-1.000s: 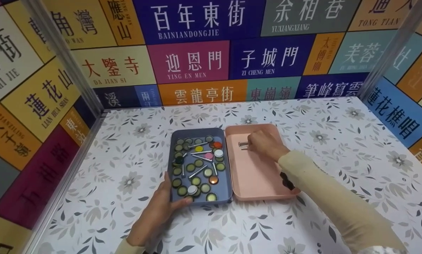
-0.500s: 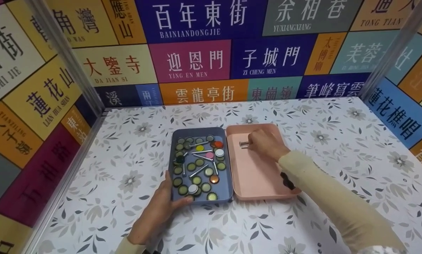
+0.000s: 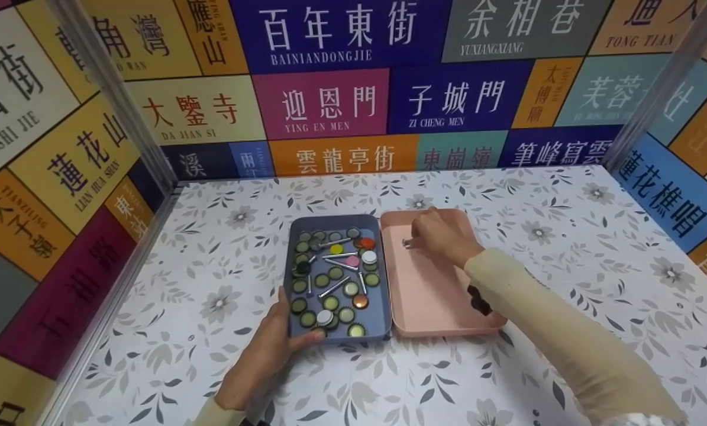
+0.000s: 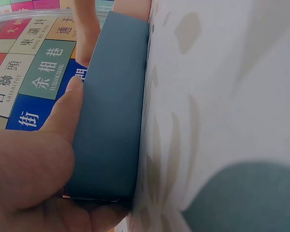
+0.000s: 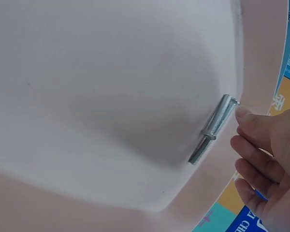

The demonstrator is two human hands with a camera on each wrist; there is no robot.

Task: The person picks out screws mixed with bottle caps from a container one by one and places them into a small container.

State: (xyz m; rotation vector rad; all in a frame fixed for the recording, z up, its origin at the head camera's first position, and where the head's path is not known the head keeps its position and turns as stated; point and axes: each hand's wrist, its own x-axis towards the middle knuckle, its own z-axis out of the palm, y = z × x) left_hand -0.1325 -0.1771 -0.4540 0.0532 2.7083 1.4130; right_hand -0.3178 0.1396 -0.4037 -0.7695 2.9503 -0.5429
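1. White with grey flowers and leaves, the table (image 3: 176,331) meets a wall of coloured signs (image 3: 320,100) at its far edge; more line its left and right edges.
2. Pale strips (image 3: 655,89) stand at both far corners.
3. Side by side, mid-table, sit a blue tray (image 3: 378,307), scattered with caps (image 3: 330,303) and bolts (image 3: 334,287), and a pink tray (image 3: 427,296).
4. Left hand (image 3: 270,334) grips the blue tray's near-left corner, thumb over the near edge.
5. Right hand's (image 3: 442,236) fingertips are close together at more bolts (image 5: 208,134), toward the pink tray's far-left corner; whether they pinch them, I cannot tell.
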